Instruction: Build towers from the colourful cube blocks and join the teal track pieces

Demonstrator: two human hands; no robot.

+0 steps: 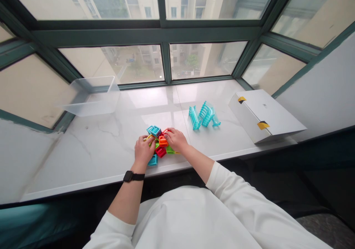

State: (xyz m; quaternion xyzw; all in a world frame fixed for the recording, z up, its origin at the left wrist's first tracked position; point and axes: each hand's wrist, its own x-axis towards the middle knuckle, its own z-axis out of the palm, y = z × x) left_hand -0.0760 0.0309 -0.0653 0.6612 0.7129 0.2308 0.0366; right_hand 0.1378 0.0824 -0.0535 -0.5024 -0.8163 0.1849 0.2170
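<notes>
A small heap of coloured plastic pieces [160, 145], blue, orange, red, green and yellow, lies on the white marble sill [111, 145] near its front edge. My left hand [143, 151], with a black watch on the wrist, rests on the left side of the heap with its fingers curled on the pieces. My right hand [175, 139] covers the heap's right side, fingers bent down onto an orange piece [163, 141]. A blue piece [154, 130] sits at the top of the heap, just beyond my fingers.
Clear turquoise ribbed parts [203, 115] lie to the right of the heap. A white cardboard box [263, 115] with yellow-black tape stands at the far right. A clear plastic tub [91, 99] sits at the back left by the window.
</notes>
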